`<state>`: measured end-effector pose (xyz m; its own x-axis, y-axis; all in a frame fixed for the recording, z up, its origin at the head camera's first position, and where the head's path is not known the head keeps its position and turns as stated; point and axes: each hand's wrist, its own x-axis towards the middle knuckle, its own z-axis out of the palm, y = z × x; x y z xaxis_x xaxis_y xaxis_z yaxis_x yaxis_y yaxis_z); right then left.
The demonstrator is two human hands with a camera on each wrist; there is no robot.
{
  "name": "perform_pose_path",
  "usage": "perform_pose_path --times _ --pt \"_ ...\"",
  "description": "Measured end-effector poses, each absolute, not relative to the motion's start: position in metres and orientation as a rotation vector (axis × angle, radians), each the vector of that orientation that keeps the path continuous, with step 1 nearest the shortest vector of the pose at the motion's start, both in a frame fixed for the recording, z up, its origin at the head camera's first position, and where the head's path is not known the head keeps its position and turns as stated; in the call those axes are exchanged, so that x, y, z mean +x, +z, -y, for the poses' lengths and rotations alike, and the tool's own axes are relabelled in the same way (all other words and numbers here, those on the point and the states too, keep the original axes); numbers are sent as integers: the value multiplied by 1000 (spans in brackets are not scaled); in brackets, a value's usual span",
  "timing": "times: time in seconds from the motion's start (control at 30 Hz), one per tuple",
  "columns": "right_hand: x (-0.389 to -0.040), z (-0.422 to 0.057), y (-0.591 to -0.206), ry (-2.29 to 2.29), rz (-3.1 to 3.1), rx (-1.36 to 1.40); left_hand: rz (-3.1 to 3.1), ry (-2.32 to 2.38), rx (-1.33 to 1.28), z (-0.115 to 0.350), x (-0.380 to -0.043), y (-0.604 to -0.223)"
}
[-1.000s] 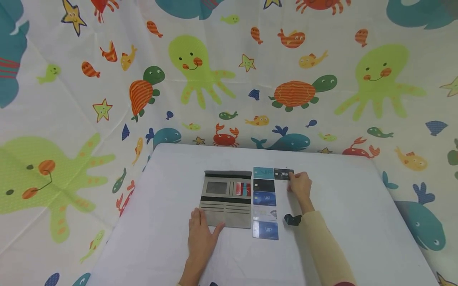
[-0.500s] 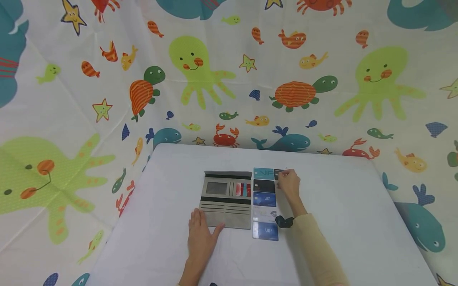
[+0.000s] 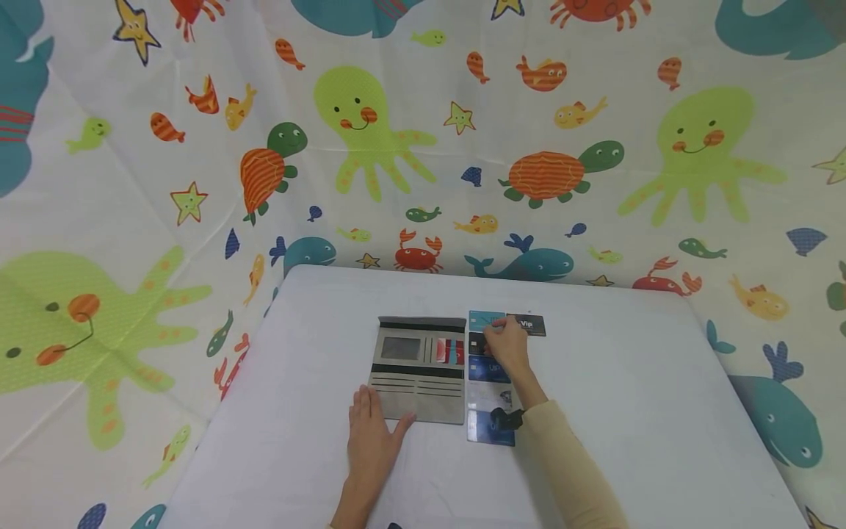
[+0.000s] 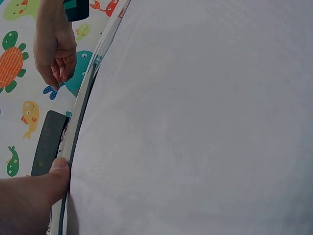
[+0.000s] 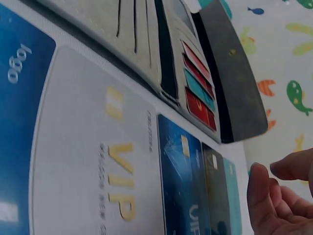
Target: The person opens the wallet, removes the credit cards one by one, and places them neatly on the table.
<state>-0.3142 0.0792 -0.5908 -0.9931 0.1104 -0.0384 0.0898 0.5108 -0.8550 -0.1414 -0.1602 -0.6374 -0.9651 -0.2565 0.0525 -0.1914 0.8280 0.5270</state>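
Note:
A grey wallet lies unfolded on the table, several cards in its upper right slots. My left hand rests on its lower left corner, fingers extended. To the right of the wallet runs a column of cards: a teal card, a black card, a blue card, a silver card and another blue card. Beside the teal one lies a black Vip card. Over the teal and black cards hovers my right hand; in the right wrist view its thumb and loosely bent fingers hold nothing.
A white cloth covers the table. Behind it and to the left hangs a curtain printed with sea animals. A dark wrist-worn device on my right wrist partly covers the lowest blue card.
My right hand has moved left from the black Vip card to above the teal and black cards. The Vip card stays on the table. My left hand has not moved.

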Motion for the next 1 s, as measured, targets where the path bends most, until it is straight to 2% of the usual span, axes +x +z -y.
perform_pose_path --times 0.7,1.0 --pt "-306 -33 -589 1577 2862 87 2883 -811 353 160 -142 -637" --pt "-307 -24 -594 1518 2972 94 2880 -828 357 160 -141 -638"
